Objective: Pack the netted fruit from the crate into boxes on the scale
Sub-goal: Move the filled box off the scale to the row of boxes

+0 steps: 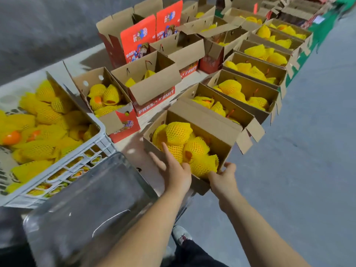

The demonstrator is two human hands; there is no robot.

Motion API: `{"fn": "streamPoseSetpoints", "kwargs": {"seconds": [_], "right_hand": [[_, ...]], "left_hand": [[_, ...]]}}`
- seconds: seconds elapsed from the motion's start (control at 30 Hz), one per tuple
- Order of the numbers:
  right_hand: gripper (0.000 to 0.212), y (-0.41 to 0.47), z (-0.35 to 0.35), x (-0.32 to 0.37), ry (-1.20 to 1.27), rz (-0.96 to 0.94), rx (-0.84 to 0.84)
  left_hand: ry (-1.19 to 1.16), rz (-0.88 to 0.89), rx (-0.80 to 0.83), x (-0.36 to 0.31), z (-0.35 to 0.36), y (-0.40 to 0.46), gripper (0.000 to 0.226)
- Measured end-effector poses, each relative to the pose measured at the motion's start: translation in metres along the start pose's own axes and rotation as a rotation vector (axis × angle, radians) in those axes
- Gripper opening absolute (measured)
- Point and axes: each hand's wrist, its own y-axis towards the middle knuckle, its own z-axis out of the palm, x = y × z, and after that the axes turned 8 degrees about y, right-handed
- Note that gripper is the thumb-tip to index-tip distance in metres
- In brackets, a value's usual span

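The nearest cardboard box (215,149) stood open at the near edge of the packing surface, just right of the steel scale pan (92,205), and it was heaped with netted fruit (179,132): rounded pieces each sleeved in bright yellow foam mesh, with orange skin showing through one gap. The left hand (173,170) lay over the box's near left wall, its fingers stretched out and pressing against the netted pieces inside. The right hand (223,178) grasped the near right corner, its thumb hooked over the rim and, as far as the blur allowed, its fingers curled under the wall. To the left, the white plastic crate (92,149) held many more of the same yellow-sleeved fruit, a few with bare orange skin exposed. Farther off and to the right, a row of open filled boxes (248,93) ran away along the edge, and red-printed cartons (138,41) stood upright at the far side.
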Motion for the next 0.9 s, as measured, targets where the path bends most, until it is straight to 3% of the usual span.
{"fn": "streamPoseSetpoints", "kwargs": {"seconds": [0.07,0.13,0.2,0.3,0.37,0.57,0.67,0.77,0.9], "right_hand": [[0.066,0.000,-0.001,0.009,-0.222,-0.145,-0.153],[0.082,-0.002,-0.002,0.023,-0.432,-0.428,-0.322],[0.077,0.002,-0.005,0.036,-0.659,-0.628,-0.264],[0.044,0.017,-0.004,0.045,-1.040,-0.678,-0.019],[0.029,0.017,0.004,0.044,-1.035,-0.643,0.080],[0.024,0.039,-0.003,0.059,-1.013,-0.599,0.035],[0.023,0.056,-0.011,0.076,-0.884,-0.729,-0.034],[0.025,0.056,-0.005,0.083,-0.742,-0.964,0.007],[0.027,0.073,0.019,0.112,-0.661,-1.026,0.198]], "left_hand": [[-0.169,-0.073,0.051,-0.002,-0.002,-0.007,0.094],[-0.199,-0.084,0.073,0.006,-0.008,-0.008,0.092],[-0.205,-0.107,0.077,0.015,-0.016,-0.015,0.091],[-0.264,-0.164,0.063,0.036,-0.022,-0.030,0.092],[-0.255,-0.212,0.057,0.048,-0.025,-0.037,0.092],[-0.248,-0.131,0.159,0.027,-0.031,-0.031,0.086],[-0.233,-0.076,0.153,0.004,-0.033,-0.020,0.082],[-0.350,-0.019,0.000,-0.012,-0.035,-0.012,0.053],[-0.430,0.067,-0.180,-0.037,-0.036,0.008,0.037]]}}
